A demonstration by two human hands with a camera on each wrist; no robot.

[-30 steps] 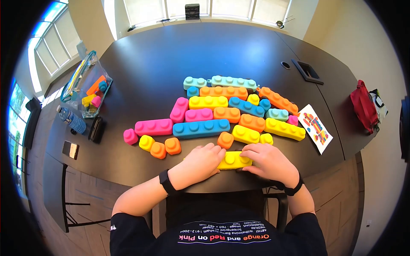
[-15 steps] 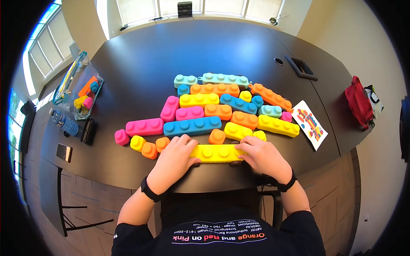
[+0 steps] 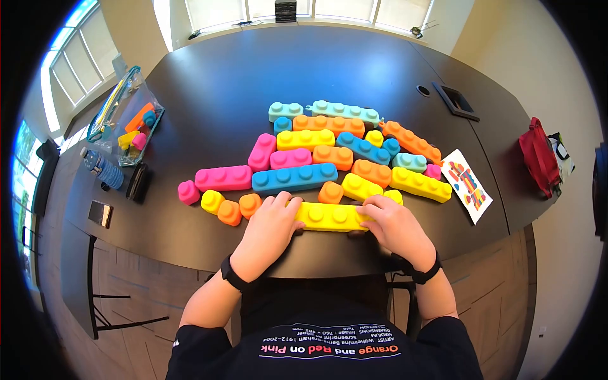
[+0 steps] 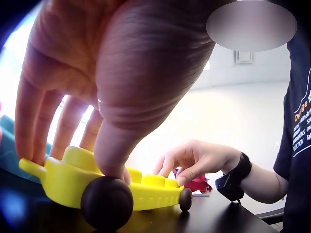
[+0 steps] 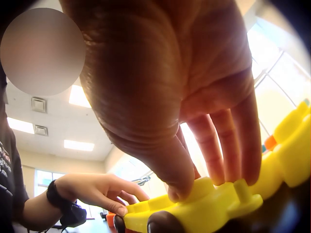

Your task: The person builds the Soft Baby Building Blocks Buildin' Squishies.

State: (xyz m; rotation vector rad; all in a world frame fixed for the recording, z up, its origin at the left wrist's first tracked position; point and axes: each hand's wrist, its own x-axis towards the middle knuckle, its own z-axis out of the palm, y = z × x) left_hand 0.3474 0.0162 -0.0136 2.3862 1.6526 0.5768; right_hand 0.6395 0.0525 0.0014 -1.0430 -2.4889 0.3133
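Taking the wheeled yellow block [image 3: 329,216] as the centre of the clock and the far side of the table [image 3: 221,82] as 12, a person in a dark printed shirt [image 3: 326,348] sits at 6. The block lies crosswise near the table's edge, with round brown wheels [image 4: 107,204] along its near side. The left hand [image 3: 269,228] grips its 9 o'clock end, thumb on the near side and fingers over the far side, parted only by the block's width. The right hand [image 3: 400,229] pinches the 3 o'clock end in the same manner. Just beyond, at 12, sits a small orange block [image 3: 330,192]; a yellow block [image 3: 361,187] lies between 1 and 2, and a long blue block [image 3: 295,179] between 10 and 11. A long pink block [image 3: 223,178] lies near 10, and another long yellow block [image 3: 421,184] just past 2. Farther out, a printed sheet [image 3: 467,185] lies between 2 and 3, a phone-like item [image 3: 100,214] at 9, and a water bottle [image 3: 101,168] between 9 and 10. A clear bag [image 3: 123,123] holding blocks stands near 10. A long pale-teal block [image 3: 344,112] is farther off near 12, and a red bag [image 3: 538,158] lies well apart between 2 and 3.
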